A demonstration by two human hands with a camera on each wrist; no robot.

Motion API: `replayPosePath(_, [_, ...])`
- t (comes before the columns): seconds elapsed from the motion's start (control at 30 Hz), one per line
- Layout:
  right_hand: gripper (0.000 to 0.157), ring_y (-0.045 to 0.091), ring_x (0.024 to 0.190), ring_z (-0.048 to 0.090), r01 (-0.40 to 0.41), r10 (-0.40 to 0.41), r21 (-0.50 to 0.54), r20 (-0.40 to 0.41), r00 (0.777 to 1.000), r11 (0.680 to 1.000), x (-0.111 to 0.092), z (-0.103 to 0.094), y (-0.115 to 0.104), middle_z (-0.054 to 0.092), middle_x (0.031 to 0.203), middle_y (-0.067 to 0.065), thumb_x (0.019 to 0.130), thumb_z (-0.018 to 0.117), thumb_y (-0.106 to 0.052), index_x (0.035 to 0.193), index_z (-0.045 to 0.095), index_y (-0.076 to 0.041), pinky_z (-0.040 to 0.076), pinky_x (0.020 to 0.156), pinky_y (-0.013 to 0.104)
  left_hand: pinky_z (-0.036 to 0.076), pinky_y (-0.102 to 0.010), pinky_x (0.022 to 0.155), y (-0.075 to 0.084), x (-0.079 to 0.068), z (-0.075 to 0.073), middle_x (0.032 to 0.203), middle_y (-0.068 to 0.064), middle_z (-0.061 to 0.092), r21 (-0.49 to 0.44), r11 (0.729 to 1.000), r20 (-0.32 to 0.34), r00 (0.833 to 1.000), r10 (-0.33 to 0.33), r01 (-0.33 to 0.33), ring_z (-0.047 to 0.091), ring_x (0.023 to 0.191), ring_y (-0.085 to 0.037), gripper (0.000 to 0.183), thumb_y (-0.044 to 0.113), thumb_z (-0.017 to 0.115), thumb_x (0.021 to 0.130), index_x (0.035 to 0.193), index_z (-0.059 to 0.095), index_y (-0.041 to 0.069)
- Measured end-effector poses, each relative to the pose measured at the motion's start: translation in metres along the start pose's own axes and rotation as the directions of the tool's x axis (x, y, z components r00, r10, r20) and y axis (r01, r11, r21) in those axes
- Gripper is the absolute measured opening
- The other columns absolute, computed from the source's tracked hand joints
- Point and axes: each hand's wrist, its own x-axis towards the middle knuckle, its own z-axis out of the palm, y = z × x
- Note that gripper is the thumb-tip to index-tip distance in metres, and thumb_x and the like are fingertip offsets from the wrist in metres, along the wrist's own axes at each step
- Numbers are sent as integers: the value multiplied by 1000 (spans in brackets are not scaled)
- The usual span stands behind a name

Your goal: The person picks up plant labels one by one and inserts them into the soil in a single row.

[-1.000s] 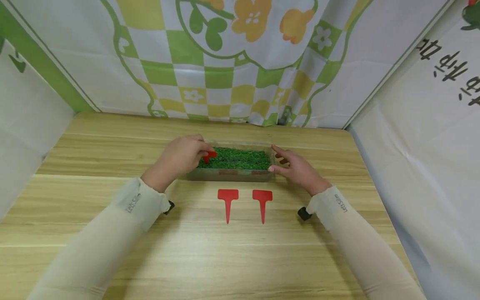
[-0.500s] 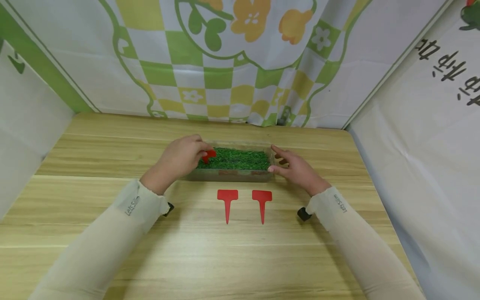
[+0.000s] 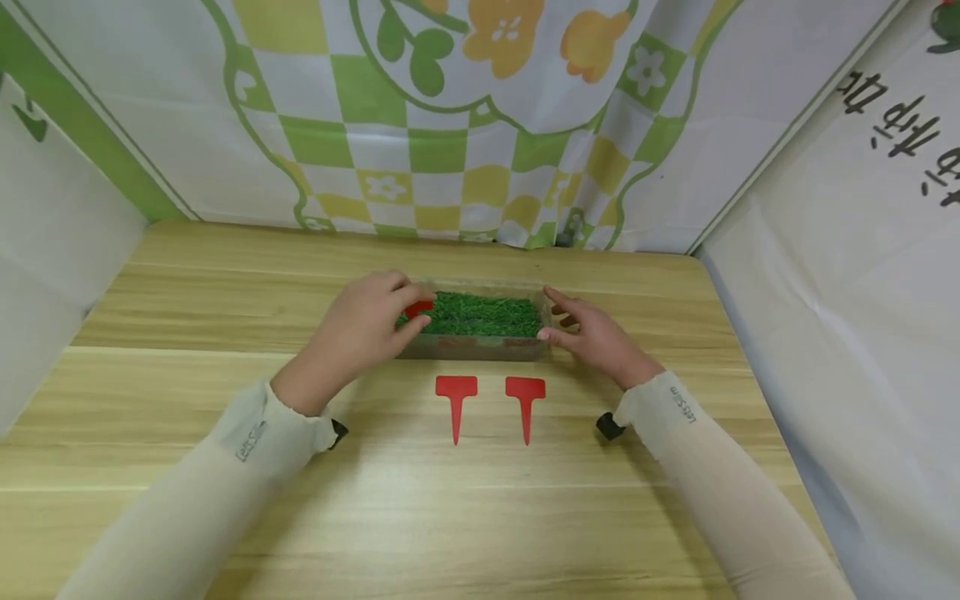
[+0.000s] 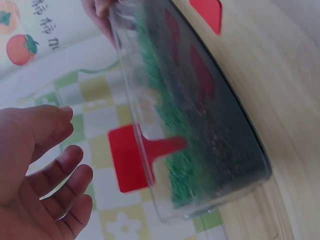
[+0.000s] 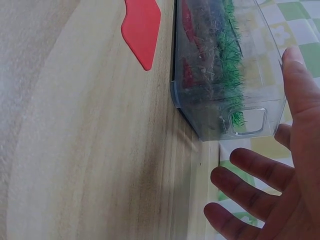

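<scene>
A clear plastic box [image 3: 480, 348] stands on the table with artificial grass [image 3: 491, 315] over dark soil. At its left end a red T-shaped plant label [image 4: 131, 159] stands upright, its stem down in the grass. My left hand [image 3: 363, 325] is beside that label; in the left wrist view its loosely bent fingers are apart from the label, holding nothing. My right hand [image 3: 600, 340] is at the box's right end, thumb at the rim and fingers spread. Two more red plant labels [image 3: 456, 387] [image 3: 526, 388] lie side by side in front of the box, stems toward me.
The wooden table [image 3: 480, 517] extends on all sides of the box. Behind it hangs a green and yellow checked curtain [image 3: 435, 158]. White sheets with printed lettering [image 3: 900, 125] stand at the right side.
My left hand has let go of the plant label and opened its fingers, drawing back slightly. The label stays in the grass. My right hand has not visibly moved.
</scene>
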Motion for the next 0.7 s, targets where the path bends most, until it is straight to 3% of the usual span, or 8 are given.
replayPosePath(0.1, [84, 31, 132, 52, -2, 2, 1, 4, 1000, 1000, 0, -1, -1, 41, 156, 10, 91, 58, -64, 160, 21, -33, 47, 104, 52, 53, -44, 86, 10, -6, -2, 110, -7, 67, -18, 1000, 20, 1000, 22, -22, 63, 98, -27, 29, 29, 74, 93, 116, 72, 12])
replayPosePath(0.2, [84, 31, 131, 53, -10, 10, -1, 5, 1000, 1000, -1, -1, -1, 42, 155, 10, 91, 58, -64, 160, 21, -34, 48, 103, 52, 54, -45, 88, 19, -10, -2, 114, -7, 67, -44, 999, 93, 995, 30, -26, 64, 101, -27, 32, 33, 71, 95, 119, 70, 12])
replayPosePath(0.33, [84, 31, 130, 53, -8, 8, -4, 8, 1000, 1000, 0, -1, -1, 43, 154, 11, 91, 58, -65, 160, 21, -34, 48, 103, 51, 54, -45, 89, 30, -15, -1, 120, -7, 66, -69, 998, 209, 977, 26, -12, 64, 104, -27, 40, 38, 69, 95, 125, 67, 13])
replayPosePath(0.47, [85, 32, 129, 54, 0, 0, -7, 12, 1000, 1000, 0, -2, -2, 45, 152, 12, 91, 57, -64, 161, 21, -31, 47, 103, 52, 53, -46, 95, 37, -17, 0, 124, -6, 65, -99, 995, 269, 963, 27, -1, 64, 110, -27, 45, 41, 70, 94, 129, 66, 14])
replayPosePath(0.7, [85, 32, 128, 56, 3, -3, -13, 10, 1000, 1000, 0, -3, -3, 48, 150, 13, 91, 58, -64, 161, 21, -32, 48, 103, 51, 51, -46, 99, 45, -20, 21, 127, -5, 63, -103, 995, 358, 932, 53, -17, 62, 114, -26, 51, 43, 71, 92, 133, 63, 13])
